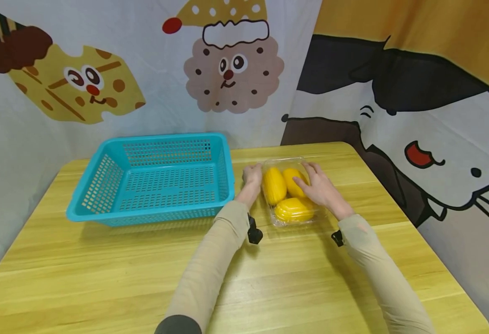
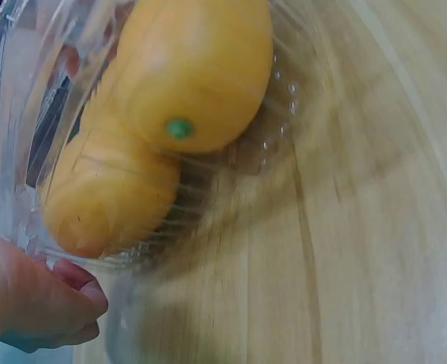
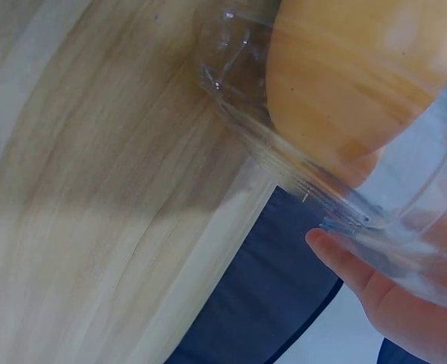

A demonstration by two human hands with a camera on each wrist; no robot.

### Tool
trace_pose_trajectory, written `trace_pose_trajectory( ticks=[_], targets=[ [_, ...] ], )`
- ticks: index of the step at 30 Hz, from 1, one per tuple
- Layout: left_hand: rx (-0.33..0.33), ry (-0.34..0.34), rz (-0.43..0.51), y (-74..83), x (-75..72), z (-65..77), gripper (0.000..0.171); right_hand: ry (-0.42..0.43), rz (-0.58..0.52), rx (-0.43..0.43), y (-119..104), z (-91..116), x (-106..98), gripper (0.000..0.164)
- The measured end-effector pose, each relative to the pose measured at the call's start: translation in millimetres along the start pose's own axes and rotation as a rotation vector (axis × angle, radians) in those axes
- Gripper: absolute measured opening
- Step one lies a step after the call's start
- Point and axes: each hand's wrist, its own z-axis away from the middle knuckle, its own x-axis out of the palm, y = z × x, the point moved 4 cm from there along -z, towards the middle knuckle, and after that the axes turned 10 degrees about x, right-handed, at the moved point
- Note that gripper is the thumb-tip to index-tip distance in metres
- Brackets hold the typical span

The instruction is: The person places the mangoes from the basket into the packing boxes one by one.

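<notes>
A clear plastic clamshell box (image 1: 275, 218) lies on the table right of centre, with three oval yellow fruits (image 1: 275, 186) inside. One fruit (image 2: 200, 68) shows a small green stem end in the left wrist view. My left hand (image 1: 252, 176) holds the box's left rim, its fingers (image 2: 75, 292) curled at the edge. On the right side, my right hand (image 1: 321, 185) grips the far right corner, thumb over the top and fingers along the rim. In the right wrist view a fingertip (image 3: 322, 241) touches the plastic edge. Reflections blur whether the lid is latched.
To the left stands a blue perforated plastic basket (image 1: 167, 215) with nothing in it, close to my left forearm. The wooden table (image 1: 144, 278) ends at a cloth backdrop (image 1: 252, 125) with cartoon prints behind and at the sides.
</notes>
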Motion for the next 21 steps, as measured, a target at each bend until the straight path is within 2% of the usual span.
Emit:
trace_pose_trajectory(
  ticks=[1,4,6,8,9,11,13,16,17,19,20,21],
  targets=[
    [0.031,-0.014,0.011,-12.5,4.0,-12.2,0.035,-0.002,0.001,0.002,0,0,0,0.075],
    [0.022,-0.032,0.015,-44.6,13.6,-45.1,0.039,-0.006,0.006,0.005,0,0,0,0.075],
    [0.041,-0.01,0.016,-75.8,23.2,-74.3,0.036,-0.009,0.009,0.006,0,0,0,0.075],
    [0.016,0.008,0.002,-83.6,24.9,-82.7,0.036,-0.01,0.006,0.008,0,0,0,0.074],
    [0.016,0.011,0.006,-91.5,26.7,-90.8,0.036,-0.01,0.005,0.008,0,1,0,0.074],
    [0.034,0.031,-0.002,-94.8,27.7,-94.6,0.034,-0.012,0.004,0.009,0,0,0,0.074],
    [0.017,0.03,0.002,-89.8,25.3,-90.5,0.034,-0.014,0.002,0.01,0,1,0,0.074],
    [0.041,0.107,-0.032,-83.5,25.3,-85.2,0.023,-0.016,-0.001,0.011,-1,1,0,0.073],
    [0.031,0.092,-0.022,-86.2,25.6,-87.8,0.026,-0.014,-0.004,0.012,-1,1,0,0.072],
    [0.046,0.13,-0.039,-96.2,30.1,-97.8,0.023,-0.012,-0.005,0.012,-1,1,0,0.071],
    [0.049,0.151,-0.048,-105.8,34.1,-107.6,0.022,-0.01,-0.007,0.011,-1,1,0,0.071],
    [0.036,0.143,-0.055,-115.5,37.6,-118.1,0.023,-0.007,-0.008,0.012,-1,0,-1,0.071]
  ],
)
